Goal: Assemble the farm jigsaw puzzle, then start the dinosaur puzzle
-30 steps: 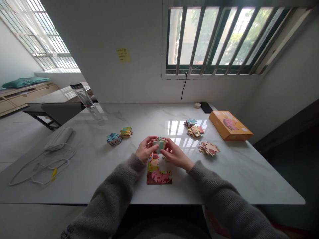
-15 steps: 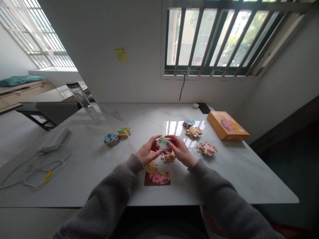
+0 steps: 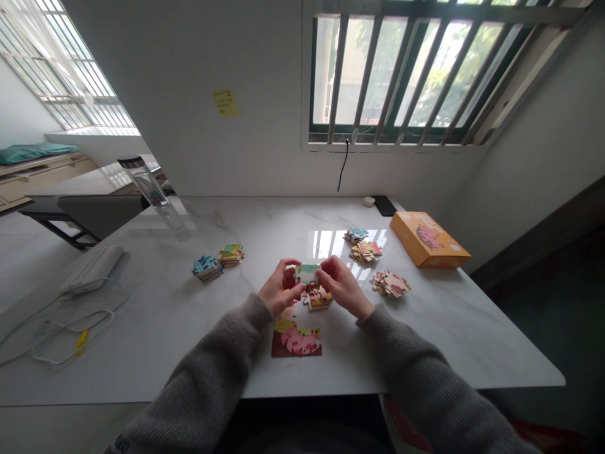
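Between my two hands a pale green and white puzzle piece (image 3: 308,273) is held up above the table. The fingers of my left hand (image 3: 282,287) pinch its left side. On its right side my right hand (image 3: 343,285) grips it with thumb and fingers. Just below lies a small pile of puzzle pieces (image 3: 319,299), partly hidden by the held piece. Closer to me is a partly joined puzzle (image 3: 299,341) with a pink spotted pig on dark red; its upper part goes out of sight under my left hand.
Puzzle stacks lie at left (image 3: 207,268), with a second stack (image 3: 231,254) beside it, and several at right (image 3: 391,284). An orange box (image 3: 430,239), a black phone (image 3: 385,205), a clear bottle (image 3: 145,183) and a white power strip with cable (image 3: 93,271) are around them.
The held piece has been tilted so its face shows more fully, and my left fingers have shifted to its edge. The whole view has moved slightly.
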The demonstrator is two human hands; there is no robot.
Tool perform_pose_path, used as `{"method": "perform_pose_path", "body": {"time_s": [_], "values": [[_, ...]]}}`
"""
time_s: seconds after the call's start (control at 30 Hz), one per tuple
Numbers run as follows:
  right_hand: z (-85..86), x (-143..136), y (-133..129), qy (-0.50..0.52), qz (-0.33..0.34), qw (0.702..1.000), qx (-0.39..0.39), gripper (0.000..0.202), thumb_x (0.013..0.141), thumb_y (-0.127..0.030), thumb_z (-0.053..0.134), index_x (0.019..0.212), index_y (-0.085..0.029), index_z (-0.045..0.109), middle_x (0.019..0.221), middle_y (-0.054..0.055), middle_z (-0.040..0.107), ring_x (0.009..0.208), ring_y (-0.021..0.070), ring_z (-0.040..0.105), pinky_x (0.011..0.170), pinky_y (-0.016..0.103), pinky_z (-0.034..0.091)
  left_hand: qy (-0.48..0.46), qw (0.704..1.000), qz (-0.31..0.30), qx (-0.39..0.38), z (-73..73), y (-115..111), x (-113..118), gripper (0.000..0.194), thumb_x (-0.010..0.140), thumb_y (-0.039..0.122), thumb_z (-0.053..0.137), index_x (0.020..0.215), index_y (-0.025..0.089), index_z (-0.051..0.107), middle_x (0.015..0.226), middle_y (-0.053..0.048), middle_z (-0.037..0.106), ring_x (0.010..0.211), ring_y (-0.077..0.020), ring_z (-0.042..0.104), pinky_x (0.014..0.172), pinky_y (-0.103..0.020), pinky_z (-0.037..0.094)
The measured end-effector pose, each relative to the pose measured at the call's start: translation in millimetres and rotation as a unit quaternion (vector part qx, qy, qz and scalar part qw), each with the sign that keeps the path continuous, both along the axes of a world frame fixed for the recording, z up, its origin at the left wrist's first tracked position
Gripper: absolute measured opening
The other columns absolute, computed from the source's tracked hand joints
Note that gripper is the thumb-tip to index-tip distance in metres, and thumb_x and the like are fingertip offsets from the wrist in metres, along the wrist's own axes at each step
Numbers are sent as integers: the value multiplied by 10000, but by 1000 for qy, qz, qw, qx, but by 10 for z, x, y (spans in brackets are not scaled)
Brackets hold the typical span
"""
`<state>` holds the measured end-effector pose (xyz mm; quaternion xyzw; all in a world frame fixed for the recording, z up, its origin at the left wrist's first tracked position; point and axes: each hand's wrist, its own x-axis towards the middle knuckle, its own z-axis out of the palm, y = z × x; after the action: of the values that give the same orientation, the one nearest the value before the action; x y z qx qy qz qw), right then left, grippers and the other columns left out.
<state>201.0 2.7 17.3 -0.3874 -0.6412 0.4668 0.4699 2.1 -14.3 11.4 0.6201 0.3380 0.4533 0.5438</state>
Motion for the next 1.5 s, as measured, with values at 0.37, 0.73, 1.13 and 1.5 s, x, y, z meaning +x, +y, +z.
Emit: {"method": "perform_pose_path", "body": {"time_s": [0.37,0.73,1.13,1.5], "values": [[37,209,163,-10,-146,989,-3,326,923,-493,479,746,-219,471,673,-28,480,631,144,450,593,279,377,-40,999,21,-28,-20,67,-84,558,816,408,767,1184,224,391,936,-9,621,585,-112,624,461,-220,515],[-3,365,193,-352,-34,935,33,164,879,-336,554,797,-194,555,686,-16,508,662,154,451,620,281,331,-114,993,23,-28,-91,180,-101,617,768,429,819,1166,168,427,907,-49,677,576,-123,638,503,-241,528],[-2,-80,-65,11,71,997,-35,366,881,-455,637,1140,-236,499,924,1,558,756,150,623,639,288,523,-49,995,18,-80,-94,51,26,588,804,483,761,1204,205,434,951,-25,647,518,-78,558,387,-175,405],[-28,190,183,51,-154,986,-23,278,895,-497,548,892,-221,512,716,-27,546,557,116,442,488,242,344,-69,997,34,-22,-62,94,-13,531,803,414,767,1160,201,437,917,-7,625,563,-101,611,449,-209,480]]}}
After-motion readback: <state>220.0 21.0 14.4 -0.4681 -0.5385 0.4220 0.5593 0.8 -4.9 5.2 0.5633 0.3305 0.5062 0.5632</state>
